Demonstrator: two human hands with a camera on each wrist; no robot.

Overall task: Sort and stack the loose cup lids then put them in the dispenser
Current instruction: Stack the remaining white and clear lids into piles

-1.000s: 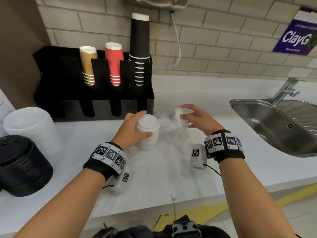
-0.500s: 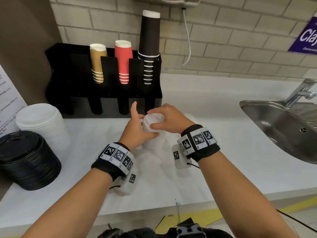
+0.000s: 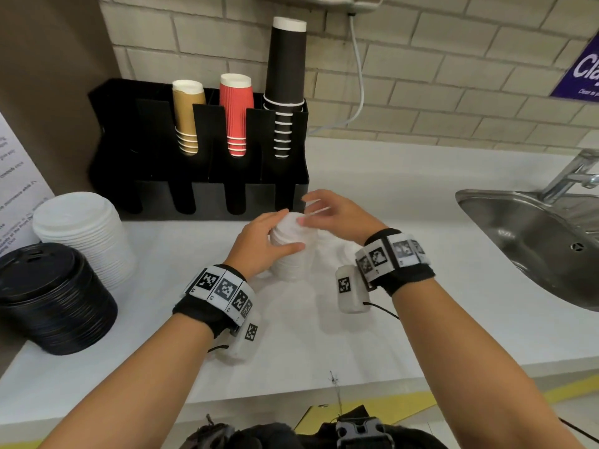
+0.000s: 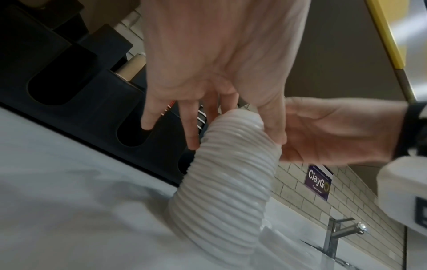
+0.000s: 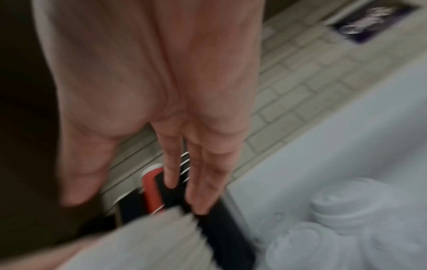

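Observation:
A tall stack of small white lids (image 3: 293,254) (image 4: 231,173) stands on the white counter (image 3: 324,335), in front of the black dispenser (image 3: 155,196). My left hand (image 3: 285,230) (image 4: 233,127) grips the stack near its top, thumb in front and fingers behind. My right hand (image 3: 311,210) (image 4: 335,131) hovers just behind and right of the stack's top. Its fingers (image 5: 203,182) are straight and hold nothing. A few loose white lids (image 5: 346,228) lie on the counter right of the stack, mostly hidden in the head view.
The dispenser holds brown cups (image 3: 188,115), red cups (image 3: 236,111) and black cups (image 3: 285,82). A stack of large white lids (image 3: 84,234) and one of black lids (image 3: 48,299) stand at the left. A steel sink (image 3: 534,241) with a tap (image 3: 570,176) is at the right.
My right hand carried a lid from the loose ones at the right onto the stack, let it go and opened. My left hand kept its grip on the stack.

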